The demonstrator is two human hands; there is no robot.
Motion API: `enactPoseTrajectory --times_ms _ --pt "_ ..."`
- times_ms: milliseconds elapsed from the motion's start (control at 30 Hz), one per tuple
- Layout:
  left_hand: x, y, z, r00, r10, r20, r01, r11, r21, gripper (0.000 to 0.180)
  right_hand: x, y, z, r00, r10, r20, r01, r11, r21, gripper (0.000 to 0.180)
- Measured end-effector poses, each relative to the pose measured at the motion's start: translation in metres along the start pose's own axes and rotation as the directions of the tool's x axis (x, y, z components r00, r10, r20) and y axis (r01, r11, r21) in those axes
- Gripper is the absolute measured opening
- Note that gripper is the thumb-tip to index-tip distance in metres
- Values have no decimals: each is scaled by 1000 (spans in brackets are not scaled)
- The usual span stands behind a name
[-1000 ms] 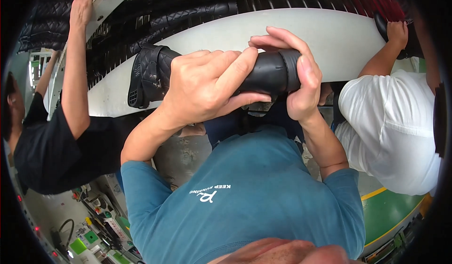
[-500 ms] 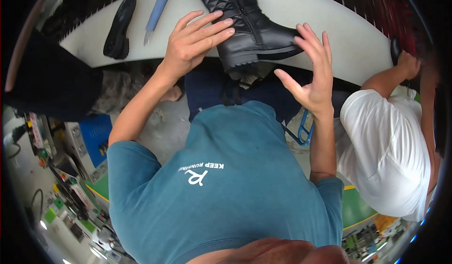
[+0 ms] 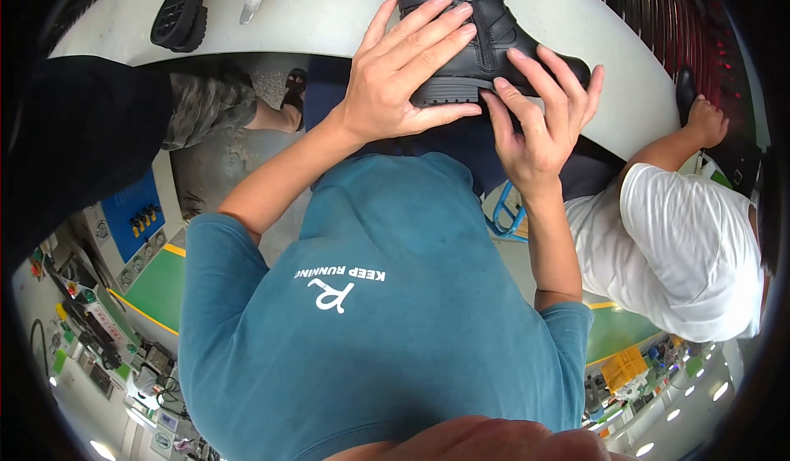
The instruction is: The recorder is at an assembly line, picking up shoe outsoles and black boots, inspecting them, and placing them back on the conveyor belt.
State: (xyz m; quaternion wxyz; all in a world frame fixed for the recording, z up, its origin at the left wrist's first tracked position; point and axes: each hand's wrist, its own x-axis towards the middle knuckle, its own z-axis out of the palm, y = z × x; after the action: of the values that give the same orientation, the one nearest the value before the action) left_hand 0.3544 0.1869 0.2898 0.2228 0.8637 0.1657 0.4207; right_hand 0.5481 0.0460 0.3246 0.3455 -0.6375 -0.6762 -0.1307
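Observation:
A black ankle boot with a side zip, a strap and a quilted shaft lies on its side at the near edge of the white table. My left hand grips its heel end, fingers over the upper and thumb along the chunky black heel. Across the forefoot, my right hand has its fingers on the upper and its thumb at the sole near the arch. The top of the shaft is cut off by the frame's upper edge.
On the white table, to the left, lie a loose black shoe sole and a blue-handled knife with a short blade. A person in a white shirt sits close on my right. Someone in dark clothing is at far left.
My right hand has come in from beside the toe and closed on the forefoot. My left thumb now lies along the heel. In the picture, boot, sole and knife sit higher.

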Motion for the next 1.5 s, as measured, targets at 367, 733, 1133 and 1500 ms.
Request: enactPoseTrajectory --times_ms 367,733,1133,1500 --pt "0 -13 3 994 11 -108 -17 999 -51 92 40 -12 -10 953 24 302 -29 1000 10 23" --pt "2 -13 0 994 -58 -92 50 995 -86 83 16 -17 3 994 -66 90 83 978 -190 34" --pt "-1 -20 18 996 -33 -85 27 997 -66 88 31 0 4 973 -8 230 26 997 -79 29" --pt "1 -11 69 995 -26 -97 16 995 -102 78 8 51 -4 989 64 134 -76 993 87 30"
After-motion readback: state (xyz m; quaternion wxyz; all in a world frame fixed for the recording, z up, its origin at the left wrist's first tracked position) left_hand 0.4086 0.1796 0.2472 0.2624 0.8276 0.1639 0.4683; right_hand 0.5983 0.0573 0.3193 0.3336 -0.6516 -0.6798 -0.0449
